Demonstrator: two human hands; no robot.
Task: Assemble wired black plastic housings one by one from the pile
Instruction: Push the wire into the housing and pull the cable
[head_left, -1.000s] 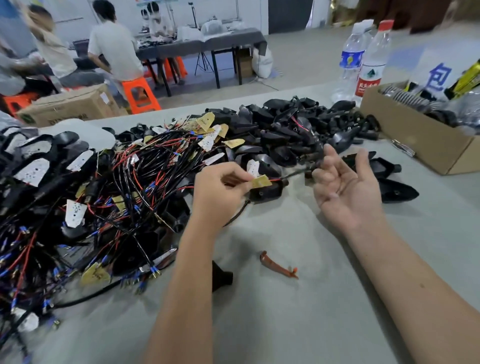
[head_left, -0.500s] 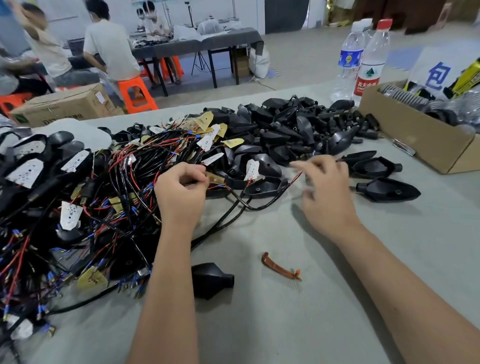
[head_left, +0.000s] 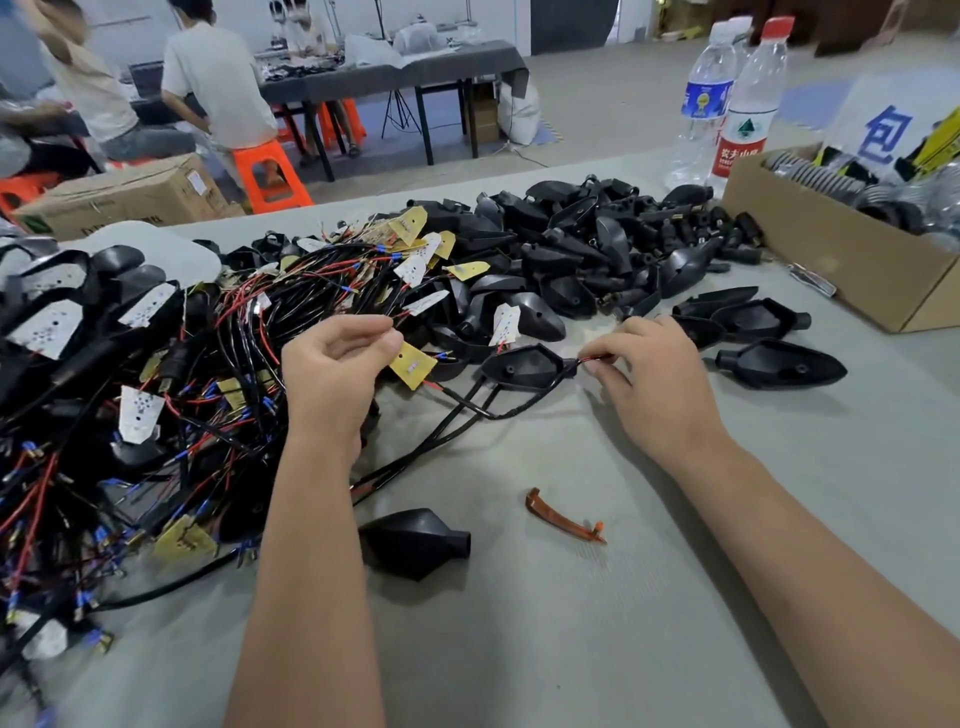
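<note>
Head view: left hand (head_left: 332, 374) pinches yellow board (head_left: 413, 365), right hand (head_left: 649, 374) pinches wire (head_left: 592, 358); sign (head_left: 883, 132) reads "包".

Black housings (head_left: 582, 249) are lying on the grey surface (head_left: 571, 623) beside red and black wires (head_left: 249, 332); a seemingly dotted yellow board (head_left: 413, 365) is showing.

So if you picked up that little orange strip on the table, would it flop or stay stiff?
Probably stiff: the orange strip keeps its curve lying alone on the table. It looks thin, so likely light, and perhaps snappable.
</note>
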